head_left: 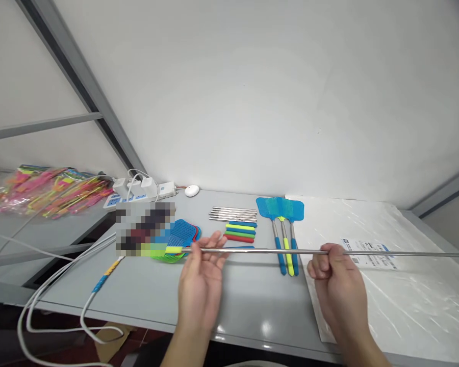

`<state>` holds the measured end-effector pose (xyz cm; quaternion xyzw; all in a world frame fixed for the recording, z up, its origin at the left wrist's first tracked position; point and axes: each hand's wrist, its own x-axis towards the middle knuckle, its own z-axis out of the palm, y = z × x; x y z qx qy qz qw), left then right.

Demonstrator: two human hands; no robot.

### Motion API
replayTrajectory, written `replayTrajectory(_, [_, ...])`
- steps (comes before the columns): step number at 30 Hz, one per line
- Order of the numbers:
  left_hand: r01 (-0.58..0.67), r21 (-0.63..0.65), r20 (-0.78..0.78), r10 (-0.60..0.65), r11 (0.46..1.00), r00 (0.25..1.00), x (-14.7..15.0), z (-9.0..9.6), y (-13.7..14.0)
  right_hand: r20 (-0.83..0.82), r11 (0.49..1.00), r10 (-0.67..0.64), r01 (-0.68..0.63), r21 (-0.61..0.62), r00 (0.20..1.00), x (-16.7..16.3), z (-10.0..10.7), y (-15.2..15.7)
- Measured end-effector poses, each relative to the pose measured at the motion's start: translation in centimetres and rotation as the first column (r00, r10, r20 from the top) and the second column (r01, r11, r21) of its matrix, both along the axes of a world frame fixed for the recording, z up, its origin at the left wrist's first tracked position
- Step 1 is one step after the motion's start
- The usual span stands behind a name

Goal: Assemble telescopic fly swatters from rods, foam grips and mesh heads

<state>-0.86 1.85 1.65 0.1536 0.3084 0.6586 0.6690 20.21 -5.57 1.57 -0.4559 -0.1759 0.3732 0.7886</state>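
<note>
A long, thin telescopic metal rod with a yellow sleeve at its left end runs level across the view and out past the right edge. My left hand holds it loosely near the sleeve, thumb in front and the other fingers half spread behind. Further right, my right hand is closed around the rod. Beyond the rod lie three fly swatters side by side, several short metal rods and several coloured handle sleeves. Mesh swatter heads are stacked left of my left hand.
Clear plastic sheeting with a printed label covers the table's right side. At the back left are a power strip with plugs and a white round object. White cables loop over the left edge. Bagged colourful items lie farther left.
</note>
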Motion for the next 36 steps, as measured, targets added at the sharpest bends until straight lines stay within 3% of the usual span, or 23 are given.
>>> replayTrajectory(5, [0.021, -0.082, 0.035, -0.018, 0.996, 0.999, -2.4, 0.1, 2.4, 0.014, 0.999, -0.049, 0.049, -0.017, 0.999, 1.8, 0.8, 1.0])
replayTrajectory(11, [-0.061, -0.182, 0.045, 0.070, 0.981, 0.997, -2.0, -0.6, 2.7, 0.017, 0.997, 0.007, -0.005, -0.076, 1.000, 1.2, -0.8, 1.8])
replayTrajectory(15, [-0.161, -0.150, 0.043, 0.169, 0.975, 0.985, -2.1, -0.3, 2.8, -0.016, 0.999, 0.014, -0.014, -0.032, 1.000, 0.0, -1.2, 2.5])
replayTrajectory(19, [-0.221, -0.064, 0.045, 0.224, 0.973, 0.974, -2.4, 1.0, 2.9, -0.020, 0.999, -0.022, 0.022, 0.034, 1.000, -2.0, 0.1, 3.1])
replayTrajectory(23, [-0.125, 0.013, 0.069, 0.124, 0.992, 0.990, -1.6, 2.2, 1.8, 0.014, 0.994, -0.085, 0.084, 0.067, 0.996, -5.2, 1.5, 2.7])
replayTrajectory(28, [0.044, 0.024, 0.041, -0.045, 0.999, 0.998, 0.5, 2.4, -0.3, 0.023, 0.992, -0.118, 0.117, 0.044, 0.993, -8.5, 1.6, 1.6])
replayTrajectory(32, [0.150, 0.034, 0.032, -0.151, 0.988, 0.988, 1.5, 2.3, -0.9, 0.026, 0.991, -0.127, 0.126, 0.049, 0.992, -9.0, 1.8, 1.1])
replayTrajectory(36, [0.175, 0.020, 0.056, -0.176, 0.984, 0.983, 1.6, 2.3, -0.4, 0.046, 0.999, -0.040, 0.041, -0.010, 0.998, -7.8, 1.9, 0.6])
